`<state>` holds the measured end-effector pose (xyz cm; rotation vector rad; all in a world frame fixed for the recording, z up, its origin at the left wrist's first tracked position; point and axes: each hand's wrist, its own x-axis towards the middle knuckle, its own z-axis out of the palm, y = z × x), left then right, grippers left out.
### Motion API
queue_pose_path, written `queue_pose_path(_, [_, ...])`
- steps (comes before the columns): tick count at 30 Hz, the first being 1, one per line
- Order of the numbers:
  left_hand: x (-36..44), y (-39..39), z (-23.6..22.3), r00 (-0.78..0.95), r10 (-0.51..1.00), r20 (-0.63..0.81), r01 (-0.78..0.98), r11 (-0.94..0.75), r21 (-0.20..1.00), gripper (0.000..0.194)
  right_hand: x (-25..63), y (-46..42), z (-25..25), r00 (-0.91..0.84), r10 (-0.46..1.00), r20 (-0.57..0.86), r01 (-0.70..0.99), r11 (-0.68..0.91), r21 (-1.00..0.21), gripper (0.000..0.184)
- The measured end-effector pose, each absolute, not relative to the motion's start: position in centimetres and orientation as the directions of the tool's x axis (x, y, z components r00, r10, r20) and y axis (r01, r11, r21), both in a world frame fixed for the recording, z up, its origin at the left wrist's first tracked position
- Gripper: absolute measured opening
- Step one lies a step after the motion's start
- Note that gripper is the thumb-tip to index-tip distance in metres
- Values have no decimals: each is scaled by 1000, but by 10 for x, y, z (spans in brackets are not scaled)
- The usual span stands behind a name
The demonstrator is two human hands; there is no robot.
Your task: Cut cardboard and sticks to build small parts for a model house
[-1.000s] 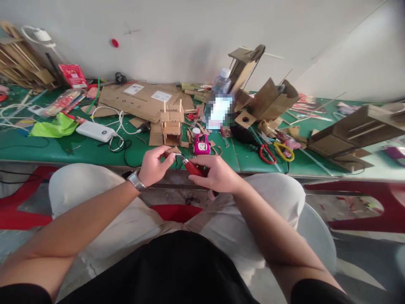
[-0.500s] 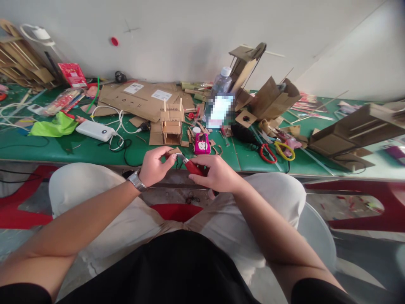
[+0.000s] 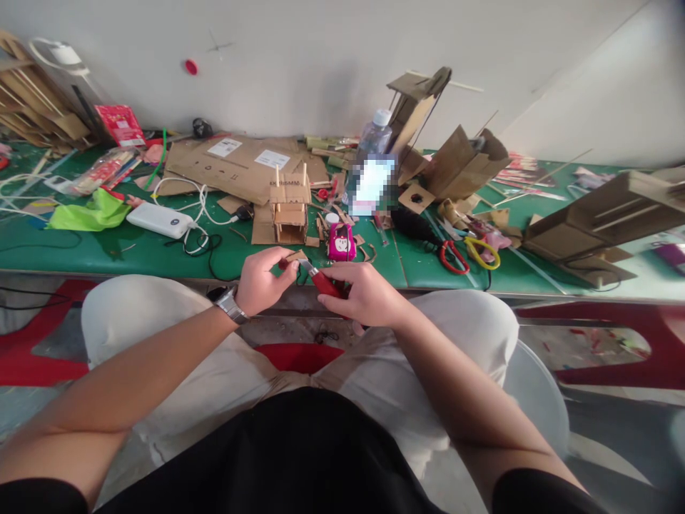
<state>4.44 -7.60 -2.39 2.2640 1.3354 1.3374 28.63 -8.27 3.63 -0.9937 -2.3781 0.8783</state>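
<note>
My left hand [image 3: 262, 280] pinches a small piece of cardboard [image 3: 295, 255] between thumb and fingers, just over the table's front edge. In my right hand [image 3: 369, 294] is a red-handled utility knife [image 3: 327, 284], its blade pointing left at the cardboard piece. The blade tip is close to the left thumb; whether it touches the cardboard is hard to tell. Beyond my hands stands a small cardboard frame [image 3: 290, 213] with wooden sticks poking up from its top. Right of that frame lies a pink device [image 3: 341, 243] with a white face on it.
On the green table [image 3: 251, 255] lie a white power bank [image 3: 156, 220] with cables, flat cardboard [image 3: 235, 168], a lit phone [image 3: 370, 187] against a plastic bottle [image 3: 377, 135], and scissors with red and yellow handles [image 3: 454, 257]. Cardboard structures [image 3: 604, 218] stand to the right.
The knife blade has tilted slightly by the cardboard piece. Both hands stay almost in place, and the view has shifted a little.
</note>
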Motion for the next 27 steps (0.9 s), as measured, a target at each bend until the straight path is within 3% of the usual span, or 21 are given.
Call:
queue_pose_path(11, [44, -77, -20, 260, 708, 656, 614, -646, 454, 18, 278, -90, 26, -620, 762, 186, 532, 583, -614, 8])
queue_pose_path(14, [43, -76, -21, 280, 696, 661, 632, -652, 419, 18, 276, -93, 26, -596, 790, 141, 509, 508, -694, 17])
queue_pose_path(19, [40, -74, -21, 318, 649, 691, 641, -684, 347, 16, 273, -94, 28, -597, 802, -33, 363, 233, -902, 32])
queue_pose_path(22, [40, -74, -21, 327, 630, 704, 632, -700, 333, 15, 271, -95, 27, -572, 820, -19, 375, 240, -896, 30])
queue_pose_path(25, [41, -75, -20, 283, 678, 678, 635, -662, 397, 16, 270, -95, 26, -528, 847, 57, 430, 325, -843, 26])
queue_pose_path(27, [41, -75, -19, 255, 704, 663, 635, -639, 435, 16, 270, -94, 26, -532, 846, 32, 393, 280, -876, 25])
